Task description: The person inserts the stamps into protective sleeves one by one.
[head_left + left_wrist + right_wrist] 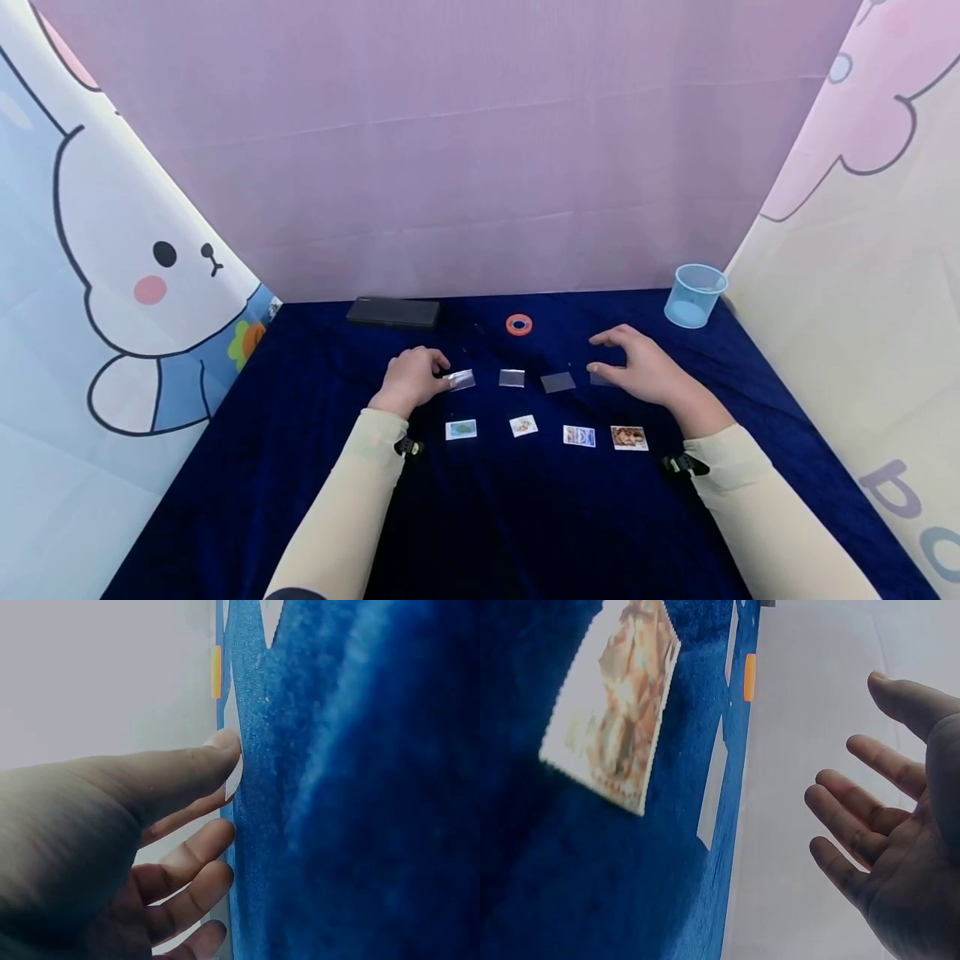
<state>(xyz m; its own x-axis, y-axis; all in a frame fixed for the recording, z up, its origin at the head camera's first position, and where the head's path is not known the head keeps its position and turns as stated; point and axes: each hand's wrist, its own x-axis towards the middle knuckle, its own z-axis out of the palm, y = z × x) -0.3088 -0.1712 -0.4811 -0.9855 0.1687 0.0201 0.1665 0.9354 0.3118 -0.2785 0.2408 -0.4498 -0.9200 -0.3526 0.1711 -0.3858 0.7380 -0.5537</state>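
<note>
My left hand [408, 381] pinches the edge of the leftmost small clear plastic sleeve [463, 380] between thumb and index finger; in the left wrist view that sleeve [233, 735] is bent up at the thumb. Two more clear sleeves, one in the middle [512, 378] and one to its right [558, 382], lie flat on the cloth. My right hand [651, 368] hovers with spread fingers, holding nothing, over the rightmost sleeve [602, 378], partly hidden by it. Nearer me lie a green-blue stamp [461, 429], a pale stamp [523, 426], a blue-white stamp [579, 436] and a brown stamp [628, 438].
Dark blue cloth [495, 517] covers the table. Behind the sleeves are a black flat case [393, 312] and an orange tape roll [519, 316]. At the back right stands a light-blue translucent cup [688, 310]. Fabric screens rise at the back and both sides.
</note>
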